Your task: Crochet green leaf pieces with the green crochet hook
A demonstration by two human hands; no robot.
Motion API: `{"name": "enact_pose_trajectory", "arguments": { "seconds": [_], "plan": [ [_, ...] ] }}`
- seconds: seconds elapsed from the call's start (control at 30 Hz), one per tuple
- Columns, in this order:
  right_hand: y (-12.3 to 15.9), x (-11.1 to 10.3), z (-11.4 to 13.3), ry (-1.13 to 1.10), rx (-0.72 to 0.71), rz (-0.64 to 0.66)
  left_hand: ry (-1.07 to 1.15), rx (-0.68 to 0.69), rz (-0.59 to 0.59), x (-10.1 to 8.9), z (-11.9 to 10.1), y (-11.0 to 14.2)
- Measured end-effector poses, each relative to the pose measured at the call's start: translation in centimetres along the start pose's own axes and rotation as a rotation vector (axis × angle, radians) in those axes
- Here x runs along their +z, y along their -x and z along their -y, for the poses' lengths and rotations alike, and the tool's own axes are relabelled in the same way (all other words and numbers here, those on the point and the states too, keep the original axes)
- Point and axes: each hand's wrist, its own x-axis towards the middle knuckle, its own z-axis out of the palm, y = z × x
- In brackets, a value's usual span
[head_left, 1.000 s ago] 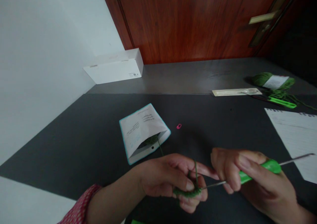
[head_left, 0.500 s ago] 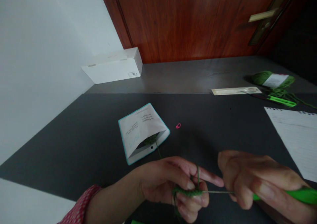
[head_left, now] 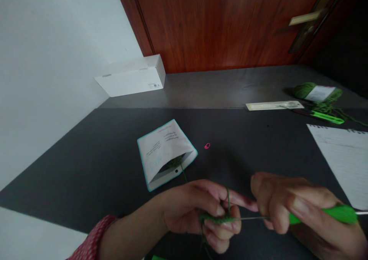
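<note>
My left hand (head_left: 201,208) pinches a short strip of green crochet work (head_left: 217,218) between thumb and fingers. A strand of green yarn (head_left: 229,201) runs up over its outstretched index finger. My right hand (head_left: 299,210) is wrapped round the green handle of a crochet hook (head_left: 339,214). The hook's thin metal shaft reaches left to the crochet work, and its tip is hidden there. Beyond my left hand lies a white pouch (head_left: 162,147) with a blue edge. Yarn inside shows at its open mouth, and a strand leads from it toward my left hand.
A pink stitch marker (head_left: 207,146) lies on the dark table (head_left: 100,156). At the right are a lined notebook (head_left: 342,160), a bright green-handled tool (head_left: 327,117), a pale flat packet (head_left: 270,106) and a green yarn skein (head_left: 304,91). A white box (head_left: 132,81) stands at the back left.
My right hand has moved slightly up and left, and the hook's handle has come up with it. The left fingers and the crochet work have shifted only a little.
</note>
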Motion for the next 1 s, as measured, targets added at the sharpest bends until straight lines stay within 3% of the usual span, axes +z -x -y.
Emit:
{"name": "enact_pose_trajectory", "arguments": {
  "seconds": [0.17,0.47,0.7,0.83,1.0],
  "plan": [
    [-0.2,1.3,-0.7,-0.222,0.156,-0.216,-0.100,0.057,-0.078,0.6,-0.6,0.1],
    [-0.9,1.7,-1.8,-0.295,0.264,-0.376,-0.485,0.331,-0.553,0.9,0.0,0.0],
    [-1.3,2.0,-2.2,-0.367,0.330,-0.425,-0.513,0.367,-0.638,1.5,-0.5,-0.2],
    [-0.9,2.1,-2.2,-0.159,0.197,-0.381,-0.570,0.407,-0.764,1.0,-0.2,-0.4],
    [-0.5,2.7,-1.2,0.550,-0.109,-0.176,-0.711,0.436,-0.881,0.4,0.4,-1.0]
  ]
}}
